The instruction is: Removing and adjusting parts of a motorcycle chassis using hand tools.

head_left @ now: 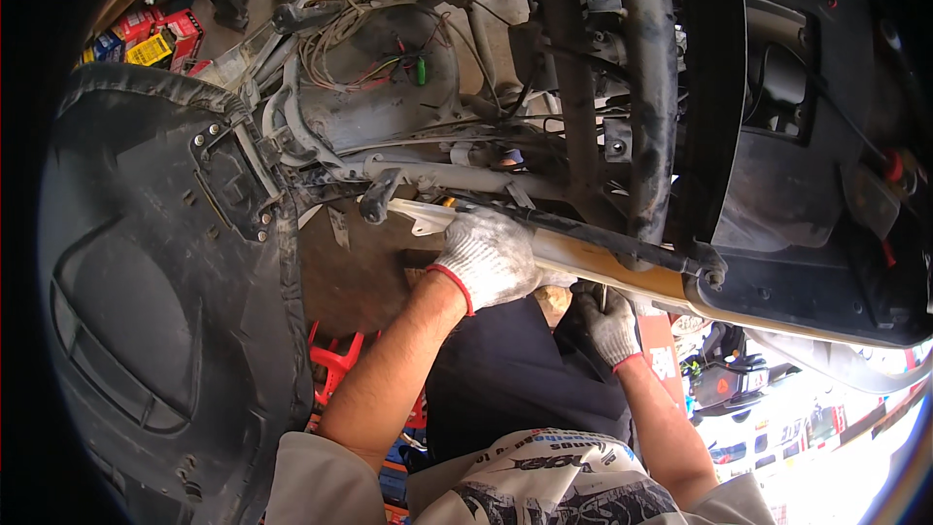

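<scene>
My left hand (489, 251), in a white knit glove with a red cuff, is closed over the upper edge of a long cream-and-amber side panel (595, 267). Its fingertips are hidden behind the panel. Lower and to the right, my right hand (607, 323), gloved alike, is closed just below the same panel. A thin shaft-like piece shows at its fingers, too small to name. The panel runs along the side of a stripped scooter frame (651, 87) with grey and black tubes. A dark rod (622, 245) lies along the panel's upper side.
At left, a large black seat underside (146, 282) with a bolted hinge stands tilted up. Loose wires (340, 39) with a green connector (421, 71) lie over the frame. Small boxes (151, 47) are at the upper left, a red plastic stool (335, 365) beneath, a black floorboard (787, 262) at right.
</scene>
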Action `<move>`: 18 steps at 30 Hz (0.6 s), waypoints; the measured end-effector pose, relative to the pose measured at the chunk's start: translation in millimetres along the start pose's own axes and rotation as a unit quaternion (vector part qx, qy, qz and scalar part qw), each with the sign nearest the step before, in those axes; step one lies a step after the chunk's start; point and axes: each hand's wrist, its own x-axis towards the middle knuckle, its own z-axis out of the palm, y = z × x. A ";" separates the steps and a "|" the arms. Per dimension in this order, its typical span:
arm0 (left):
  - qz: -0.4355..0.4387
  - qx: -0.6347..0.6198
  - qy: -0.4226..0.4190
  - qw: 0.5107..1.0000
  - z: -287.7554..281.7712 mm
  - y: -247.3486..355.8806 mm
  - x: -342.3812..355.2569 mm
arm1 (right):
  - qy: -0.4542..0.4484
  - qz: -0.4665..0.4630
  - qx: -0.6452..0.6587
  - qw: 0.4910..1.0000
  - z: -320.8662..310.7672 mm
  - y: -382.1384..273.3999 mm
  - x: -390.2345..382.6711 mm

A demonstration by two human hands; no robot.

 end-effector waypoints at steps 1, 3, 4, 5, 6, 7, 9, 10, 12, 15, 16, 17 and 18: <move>0.000 -0.001 -0.002 1.000 -1.1 0.5 -0.3 | -0.005 0.016 0.007 1.000 -0.8 -1.9 -0.1; 0.000 -0.001 -0.001 1.000 -4.6 1.4 -2.0 | -0.010 0.032 0.015 0.999 -1.1 -2.4 0.0; -0.001 0.000 0.000 1.000 -5.6 1.4 -2.8 | -0.008 0.020 0.015 1.000 -0.9 -2.0 0.0; -0.001 0.001 0.000 1.000 -4.9 1.0 -3.0 | -0.007 0.009 0.015 1.000 -0.6 -1.5 0.0; -0.009 -0.007 -0.001 1.000 -3.2 0.2 -2.9 | -0.007 0.008 0.015 1.000 -0.2 -0.5 0.0; -0.016 -0.014 -0.001 1.000 -1.4 -0.4 -2.6 | -0.008 0.004 0.011 1.000 0.2 0.8 0.0; -0.020 -0.008 -0.005 1.000 2.4 -0.6 -0.3 | -0.008 -0.001 0.008 1.000 1.8 4.4 0.1; -0.023 -0.002 -0.009 1.000 3.1 -0.4 0.8 | -0.004 -0.001 0.009 1.000 2.8 6.7 0.0; -0.014 -0.008 -0.017 1.000 -2.0 0.2 0.4 | 0.001 -0.001 0.013 1.000 3.8 8.3 -0.4; 0.004 -0.006 -0.021 1.000 -1.0 -0.6 1.3 | 0.009 0.008 0.017 1.000 4.1 6.5 -0.7; 0.013 0.001 -0.016 1.000 0.8 -1.6 1.7 | 0.012 0.003 0.003 1.000 3.1 5.1 -1.1; 0.015 0.004 -0.016 1.000 1.6 -2.0 1.1 | 0.014 -0.002 -0.011 1.000 1.9 3.6 -1.5; 0.020 0.007 -0.007 1.000 -0.6 -1.5 -0.7 | 0.017 -0.002 -0.007 1.000 0.6 2.1 -1.8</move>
